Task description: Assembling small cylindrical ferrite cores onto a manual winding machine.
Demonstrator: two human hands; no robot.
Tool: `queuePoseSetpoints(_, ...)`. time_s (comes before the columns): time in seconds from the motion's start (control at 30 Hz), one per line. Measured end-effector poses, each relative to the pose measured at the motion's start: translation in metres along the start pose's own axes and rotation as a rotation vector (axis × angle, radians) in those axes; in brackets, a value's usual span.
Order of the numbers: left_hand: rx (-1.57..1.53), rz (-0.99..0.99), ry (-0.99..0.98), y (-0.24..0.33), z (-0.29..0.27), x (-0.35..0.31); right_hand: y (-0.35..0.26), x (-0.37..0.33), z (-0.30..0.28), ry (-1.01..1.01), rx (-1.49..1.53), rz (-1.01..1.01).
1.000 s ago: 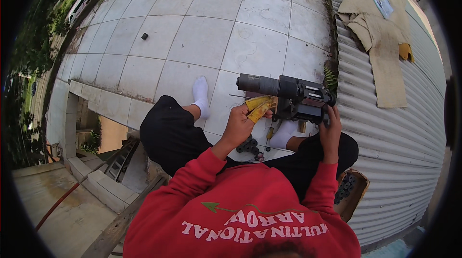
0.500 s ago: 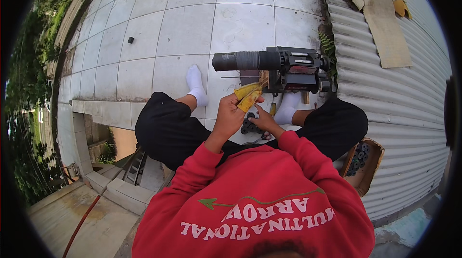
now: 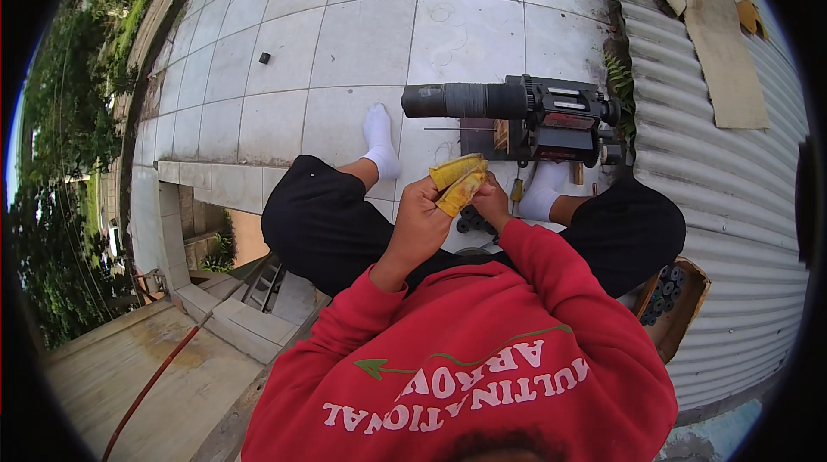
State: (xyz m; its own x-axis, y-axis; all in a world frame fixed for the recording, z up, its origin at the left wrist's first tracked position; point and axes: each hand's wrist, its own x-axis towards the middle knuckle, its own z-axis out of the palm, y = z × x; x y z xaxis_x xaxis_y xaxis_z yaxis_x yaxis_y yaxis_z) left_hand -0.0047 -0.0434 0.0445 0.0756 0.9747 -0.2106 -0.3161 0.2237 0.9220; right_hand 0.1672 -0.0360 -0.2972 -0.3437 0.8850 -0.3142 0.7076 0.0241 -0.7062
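My left hand (image 3: 419, 219) is raised in front of my lap, with yellow finger covers (image 3: 457, 182) over some of its fingers. Its fingers are bent and meet those of my right hand (image 3: 491, 204), mostly behind the yellow covers. Whatever lies between the fingertips is too small or hidden to name. Just beyond my hands stands a black machine (image 3: 568, 122) with a long black cylinder (image 3: 465, 101) reaching left, a grey band wound around its middle. Below my right hand, several small dark rollers (image 3: 474, 221) lie on the floor, partly covered.
A wooden box (image 3: 689, 311) of dark rollers sits right of my knee. A yellow-handled tool (image 3: 517, 189) lies near my right foot. Corrugated roofing (image 3: 732, 195) runs along the right, with cardboard (image 3: 728, 74) on it. On the tiles (image 3: 357, 49) lies a small black block (image 3: 264, 58). At left, the ledge drops away.
The view has shifted, so the machine and floor appear farther right. My right hand has come up against my left, its fingers now largely behind the yellow covers.
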Motion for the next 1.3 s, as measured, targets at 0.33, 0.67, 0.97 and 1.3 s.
queuePoseSetpoints(0.33, 0.12, -0.054, 0.012, -0.003, -0.002, -0.004, 0.026, 0.006, -0.001, -0.084, -0.144, 0.212)
queuePoseSetpoints(0.67, 0.19, -0.115, 0.028, -0.018, -0.008, -0.004, 0.043, 0.016, -0.007, -0.071, -0.155, 0.324)
queuePoseSetpoints(0.97, 0.318, -0.191, 0.027, -0.029, -0.016, -0.017, -0.042, 0.047, -0.106, -0.236, 0.045, 0.233)
queuePoseSetpoints(1.3, 0.659, -0.24, -0.064, -0.052, -0.038, -0.024, -0.191, -0.067, -0.208, -0.441, 1.09, 0.008)
